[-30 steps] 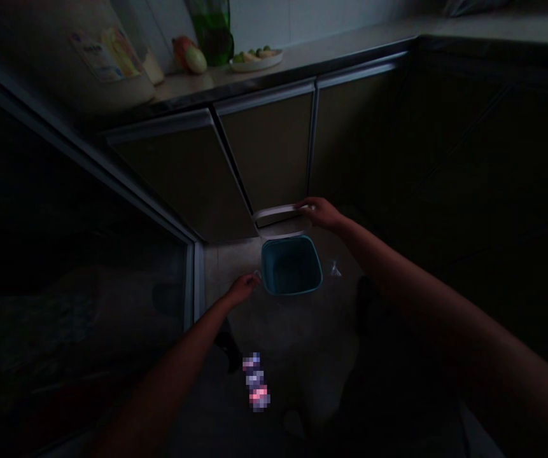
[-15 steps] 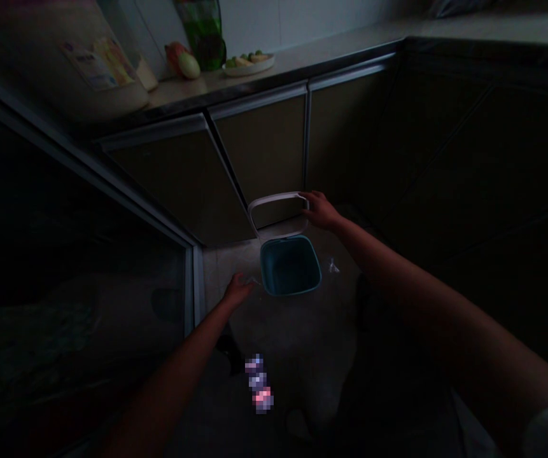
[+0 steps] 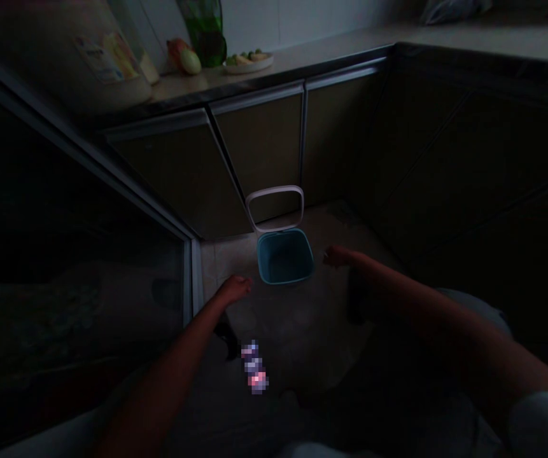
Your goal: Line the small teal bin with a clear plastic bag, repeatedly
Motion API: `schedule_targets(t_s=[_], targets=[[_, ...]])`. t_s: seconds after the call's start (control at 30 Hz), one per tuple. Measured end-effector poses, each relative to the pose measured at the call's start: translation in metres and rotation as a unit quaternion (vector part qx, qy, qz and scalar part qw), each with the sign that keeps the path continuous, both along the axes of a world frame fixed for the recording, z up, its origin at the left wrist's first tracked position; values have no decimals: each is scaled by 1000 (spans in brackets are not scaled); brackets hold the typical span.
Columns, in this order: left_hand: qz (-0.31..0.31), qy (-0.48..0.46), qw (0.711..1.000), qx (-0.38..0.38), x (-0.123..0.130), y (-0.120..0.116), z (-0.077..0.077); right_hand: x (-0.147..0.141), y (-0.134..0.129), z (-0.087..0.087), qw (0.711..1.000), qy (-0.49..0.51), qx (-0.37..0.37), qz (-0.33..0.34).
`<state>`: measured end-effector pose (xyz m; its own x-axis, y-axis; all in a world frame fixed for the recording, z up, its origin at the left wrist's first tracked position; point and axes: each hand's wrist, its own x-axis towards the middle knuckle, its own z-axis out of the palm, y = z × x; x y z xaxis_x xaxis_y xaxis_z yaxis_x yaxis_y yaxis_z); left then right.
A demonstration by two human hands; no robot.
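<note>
at left, the left hand [image 3: 235, 289] is held just beside the bin [image 3: 285, 282], fingers loosely curled; whether anything is gripped cannot be told. the bin is set on the floor [image 3: 297, 312] between both hands, about equally near each, its squarish mouth turned up and no clear long axis shown; it is coloured blue-green, with a pale ring [image 3: 276, 189] raised behind. at right, the right hand [image 3: 338, 256] is held, fingers bunched; its grip cannot be made out.
</note>
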<state>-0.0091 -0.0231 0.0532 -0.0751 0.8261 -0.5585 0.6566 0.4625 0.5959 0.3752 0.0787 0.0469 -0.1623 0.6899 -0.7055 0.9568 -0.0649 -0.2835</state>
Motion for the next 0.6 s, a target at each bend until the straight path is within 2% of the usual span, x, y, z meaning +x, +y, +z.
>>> schedule_targets(t_s=[0.07, 0.13, 0.2, 0.27, 0.37, 0.43, 0.5, 0.57, 0.6], targets=[[-30, -18, 999, 14, -4, -9, 14, 11, -17, 6, 998, 10, -20, 52], [-13, -67, 997, 41, -7, -16, 29, 25, -34, 20, 991, 11, -88, 98], [60, -173, 982, 56, -8, -22, 45, 39, -50, 40, 983, 19, -142, 113], [148, -315, 936, 45, -5, -25, 62, 51, -61, 61, 982, 60, -148, 102], [247, -486, 838, 31, 3, -25, 87, 55, -71, 88, 975, 198, -91, 37], [290, -537, 791, 34, 9, -23, 99, 47, -73, 102, 954, 295, -40, -42], [318, -546, 774, 42, 14, -17, 109, 31, -71, 116, 926, 355, 1, -124], [329, -524, 783, 56, 19, -3, 125, 11, -63, 137, 909, 380, 33, -167], [325, -506, 796, 68, 21, 8, 139, 2, -56, 152, 909, 379, 58, -165]])
